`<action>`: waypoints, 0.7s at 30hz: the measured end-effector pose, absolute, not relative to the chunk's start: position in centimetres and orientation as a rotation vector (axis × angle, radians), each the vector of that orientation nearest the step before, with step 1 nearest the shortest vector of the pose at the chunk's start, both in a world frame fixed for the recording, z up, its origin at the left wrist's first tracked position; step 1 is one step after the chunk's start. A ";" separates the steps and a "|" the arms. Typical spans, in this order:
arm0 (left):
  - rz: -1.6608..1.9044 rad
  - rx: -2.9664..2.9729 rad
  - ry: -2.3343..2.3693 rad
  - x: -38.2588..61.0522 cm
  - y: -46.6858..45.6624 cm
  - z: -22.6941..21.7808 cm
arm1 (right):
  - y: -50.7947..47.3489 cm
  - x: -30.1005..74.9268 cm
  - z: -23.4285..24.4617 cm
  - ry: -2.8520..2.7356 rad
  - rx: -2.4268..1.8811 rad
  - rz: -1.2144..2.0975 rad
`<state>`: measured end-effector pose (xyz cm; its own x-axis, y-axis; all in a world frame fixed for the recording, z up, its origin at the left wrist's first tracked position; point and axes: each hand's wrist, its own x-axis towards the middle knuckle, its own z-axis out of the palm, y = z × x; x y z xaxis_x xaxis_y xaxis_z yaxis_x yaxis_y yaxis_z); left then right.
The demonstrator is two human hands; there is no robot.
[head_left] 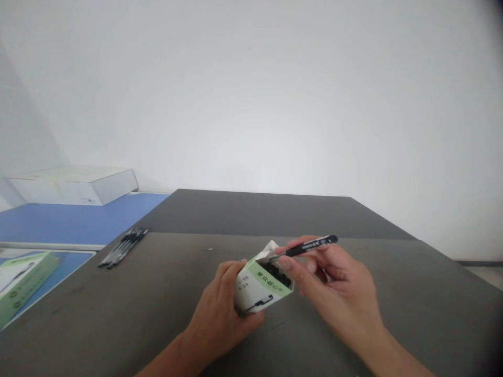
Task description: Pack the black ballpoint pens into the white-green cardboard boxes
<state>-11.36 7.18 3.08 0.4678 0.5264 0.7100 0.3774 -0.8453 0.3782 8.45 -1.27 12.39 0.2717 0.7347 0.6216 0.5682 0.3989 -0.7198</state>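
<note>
1. The pen box [261,285], of white and green cardboard, is open and tilted in the left hand, near the middle of the dark grey table [157,319]. Its inner black pens [277,273] show at the opening. I cannot tell if it touches the table.
2. At far left, a flat white box [73,186] lies on a blue surface [78,222].
3. Nearer, a green and white box [23,285] lies on a blue sheet [73,262].
4. Loose black pens [123,247] lie together on the table, left of the hands.
5. The left hand [214,314] grips the pen box, fingers wrapped around its side.
6. The right hand [334,277] pinches one black pen [310,246] narrowly between thumb and fingers, its tip at the box opening.
</note>
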 end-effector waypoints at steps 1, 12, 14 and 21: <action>1.310 2.535 0.803 -11.3 7.2 3.1 | -1.2 8.4 12.5 -1.427 -1.292 0.154; 1.252 2.357 0.879 -10.9 6.8 3.1 | 1.5 9.0 13.4 -1.625 -1.388 0.305; 1.247 2.317 0.887 -10.8 6.6 3.2 | 1.7 9.1 13.8 -1.586 -1.326 0.416; 1.224 2.254 0.877 -10.7 6.1 3.5 | 1.0 9.0 14.0 -1.638 -1.223 0.056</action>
